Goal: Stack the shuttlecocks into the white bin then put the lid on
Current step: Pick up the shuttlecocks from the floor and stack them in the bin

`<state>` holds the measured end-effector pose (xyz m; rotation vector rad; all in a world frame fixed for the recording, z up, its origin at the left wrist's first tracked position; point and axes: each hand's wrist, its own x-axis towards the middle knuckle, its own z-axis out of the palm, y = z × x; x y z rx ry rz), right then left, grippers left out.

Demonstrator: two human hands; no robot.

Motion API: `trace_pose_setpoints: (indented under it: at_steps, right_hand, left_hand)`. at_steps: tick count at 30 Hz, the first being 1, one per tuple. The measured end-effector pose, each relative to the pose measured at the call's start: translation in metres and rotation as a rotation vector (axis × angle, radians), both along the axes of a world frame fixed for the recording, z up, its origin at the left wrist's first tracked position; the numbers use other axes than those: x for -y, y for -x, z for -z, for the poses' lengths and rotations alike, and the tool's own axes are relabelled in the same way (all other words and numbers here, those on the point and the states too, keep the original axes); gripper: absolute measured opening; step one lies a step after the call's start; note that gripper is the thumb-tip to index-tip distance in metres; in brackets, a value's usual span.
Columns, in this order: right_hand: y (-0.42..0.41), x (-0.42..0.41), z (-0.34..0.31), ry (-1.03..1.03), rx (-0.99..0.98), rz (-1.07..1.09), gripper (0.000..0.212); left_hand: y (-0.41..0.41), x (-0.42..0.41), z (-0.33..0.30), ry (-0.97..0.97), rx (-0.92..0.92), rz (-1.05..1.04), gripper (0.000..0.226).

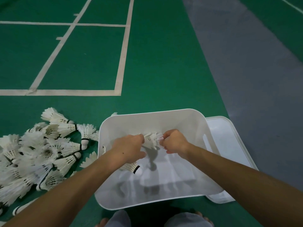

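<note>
Both hands are over the open white bin (pixel 164 115), working on the same short stack of shuttlecocks (pixel 151 140) held between them above the bin's floor. The left hand (pixel 129 149) has its fingers curled round the stack's left end, and a further shuttlecock (pixel 132 167) with a black-banded cork pokes out from under its palm, pointing down and to the right. The right hand (pixel 174 142) pinches the stack's other end, where red markings show on the feathers just beside its fingertips. Well to the left of the left hand, a loose pile of shuttlecocks (pixel 37 154) lies on the green court floor (pixel 164 71). The lid (pixel 229 145) lies flat on the floor beyond the right hand, partly tucked under the bin's right side
</note>
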<state>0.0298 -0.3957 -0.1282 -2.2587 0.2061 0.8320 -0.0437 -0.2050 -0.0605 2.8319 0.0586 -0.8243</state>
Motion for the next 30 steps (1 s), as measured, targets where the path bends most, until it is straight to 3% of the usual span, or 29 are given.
trace_pose_setpoints:
  at_steps: [4,8,9,11,13,20,23,26,28,30]
  right_hand:
    - [0.007,-0.001,-0.029,-0.074,-0.057,0.065,0.012]
    - [0.021,0.009,-0.072,-0.020,0.144,-0.072,0.027]
    - [0.032,0.011,-0.085,-0.147,0.122,-0.096,0.031]
    - [0.058,0.013,-0.104,-0.523,-0.113,-0.138,0.041]
    - [0.076,0.014,-0.111,-0.774,-0.307,-0.170,0.049]
    - [0.092,0.028,-0.111,-0.937,-0.366,-0.150,0.038]
    - [0.096,0.038,-0.112,-0.812,-0.332,-0.191,0.035]
    - [0.088,0.045,-0.107,-0.502,-0.131,-0.101,0.021]
    - [0.074,0.050,-0.092,-0.259,0.062,0.009,0.007]
    - [0.060,0.051,-0.082,0.007,0.248,0.021,0.007]
  left_hand:
    - [0.006,0.000,0.000,0.071,0.231,-0.111,0.028]
    - [0.014,-0.002,-0.016,0.439,0.471,-0.140,0.012]
    - [0.018,-0.001,-0.023,0.562,0.510,-0.151,0.013]
    - [0.027,0.004,-0.035,0.758,0.561,-0.180,0.015]
    - [0.036,0.009,-0.044,0.845,0.583,-0.163,0.015]
    - [0.053,0.019,-0.044,0.894,0.628,-0.123,0.015]
    - [0.054,0.019,-0.035,0.803,0.638,-0.076,0.015]
    - [0.047,0.017,-0.026,0.619,0.604,-0.152,0.008]
    - [0.039,0.009,-0.021,0.508,0.455,-0.234,0.017]
    - [0.032,0.004,-0.014,0.372,0.212,-0.230,0.042]
